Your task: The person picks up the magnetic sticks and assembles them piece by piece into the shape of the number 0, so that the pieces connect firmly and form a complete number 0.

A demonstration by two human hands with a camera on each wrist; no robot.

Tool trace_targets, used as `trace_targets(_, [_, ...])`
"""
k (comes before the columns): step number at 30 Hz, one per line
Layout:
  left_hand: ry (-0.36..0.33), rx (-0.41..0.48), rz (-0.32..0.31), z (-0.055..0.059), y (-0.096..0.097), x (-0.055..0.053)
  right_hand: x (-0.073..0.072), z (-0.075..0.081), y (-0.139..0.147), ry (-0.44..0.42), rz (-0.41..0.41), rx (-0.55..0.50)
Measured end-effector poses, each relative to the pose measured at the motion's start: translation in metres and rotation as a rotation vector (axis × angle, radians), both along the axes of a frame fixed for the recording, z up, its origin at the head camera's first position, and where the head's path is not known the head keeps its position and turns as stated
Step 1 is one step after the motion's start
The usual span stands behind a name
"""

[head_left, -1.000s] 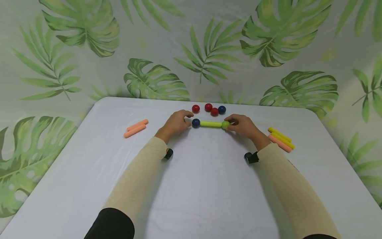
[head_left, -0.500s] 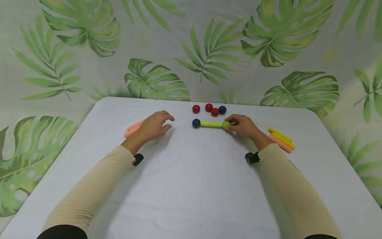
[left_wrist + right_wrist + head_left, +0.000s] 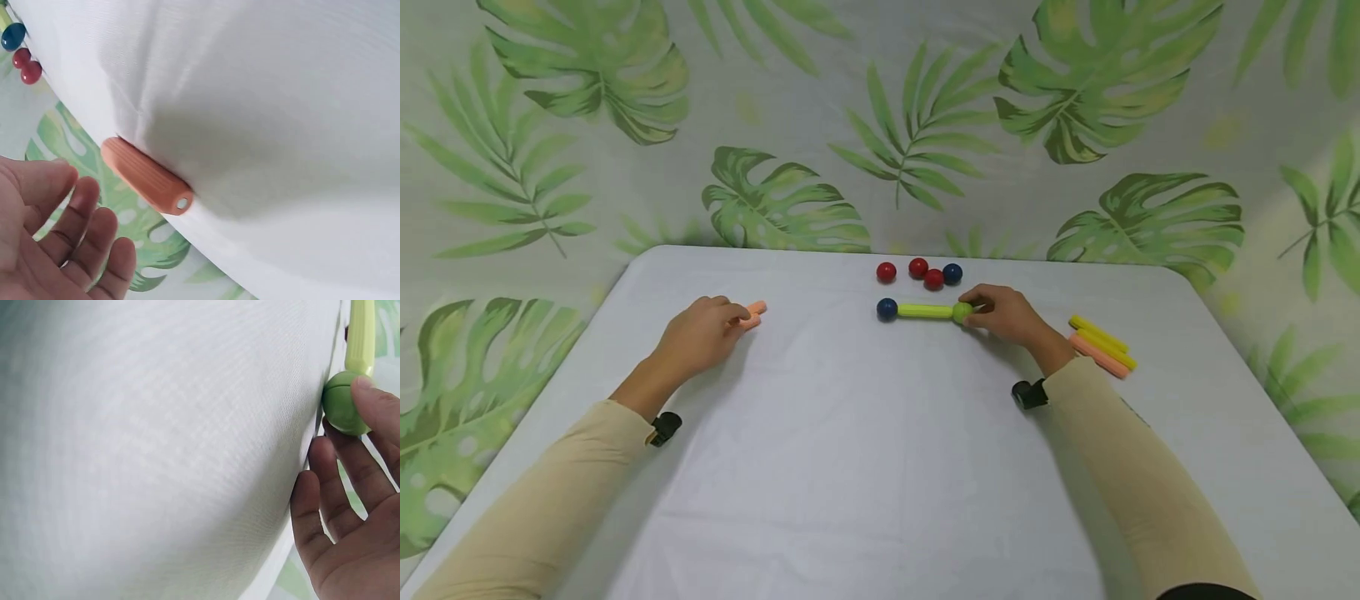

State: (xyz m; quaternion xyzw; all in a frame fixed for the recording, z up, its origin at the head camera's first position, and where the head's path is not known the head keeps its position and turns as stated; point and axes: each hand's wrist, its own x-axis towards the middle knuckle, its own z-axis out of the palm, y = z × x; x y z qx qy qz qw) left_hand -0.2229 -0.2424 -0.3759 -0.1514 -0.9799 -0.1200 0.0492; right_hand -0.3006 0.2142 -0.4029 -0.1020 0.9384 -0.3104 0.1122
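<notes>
My left hand point(image 3: 700, 333) reaches over two orange sticks point(image 3: 755, 321) on the left of the table and partly covers them. In the left wrist view its fingers are loosely bent, with a gap between them and a ribbed orange stick point(image 3: 147, 178) that has a pale metal dot on its end. My right hand point(image 3: 1009, 317) pinches a green ball point(image 3: 340, 409) between thumb and fingers. That ball sits on the right end of a light green stick point(image 3: 925, 311), whose left end meets a dark blue ball point(image 3: 887, 309).
Behind the green stick lie several loose balls: a red ball point(image 3: 886, 272) by itself, then two red ones and a blue ball point(image 3: 952, 273) close together. Right of my right forearm, two yellow sticks point(image 3: 1099, 332) lie beside an orange stick point(image 3: 1097, 357). A leaf-patterned cloth point(image 3: 910, 125) hangs behind the white table point(image 3: 850, 467).
My left hand has moved left, from beside the dark blue ball to the orange sticks. My right hand has stayed on the green ball.
</notes>
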Motion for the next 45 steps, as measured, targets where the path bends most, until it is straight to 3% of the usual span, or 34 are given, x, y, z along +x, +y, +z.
trace_targets(6, [-0.113, 0.014, 0.091, 0.0004, -0.0094, 0.0037, -0.0004, 0.0013, -0.0012, 0.008, 0.006, -0.004])
trace_targets(18, [-0.194, 0.034, 0.127, -0.0035, -0.0058, -0.0031, 0.0028, 0.0026, -0.0015, 0.002, 0.011, 0.0])
trace_targets(21, [-0.202, 0.035, 0.106, -0.0041, -0.0067, -0.0019, 0.0031, 0.0031, -0.0024, -0.002, 0.013, -0.004])
trace_targets(28, [-0.221, 0.035, -0.011, -0.0045, -0.0081, -0.0017, 0.0006, 0.0008, -0.0014, -0.003, -0.005, 0.019])
trace_targets(37, [-0.329, 0.005, -0.045, -0.0004, -0.0066, -0.0019, 0.0015, 0.0009, -0.003, -0.009, 0.0, 0.002])
trace_targets(45, [-0.315, 0.005, -0.08, -0.0006, -0.0042, -0.0018, 0.0019, 0.0007, -0.0013, -0.004, -0.006, 0.008])
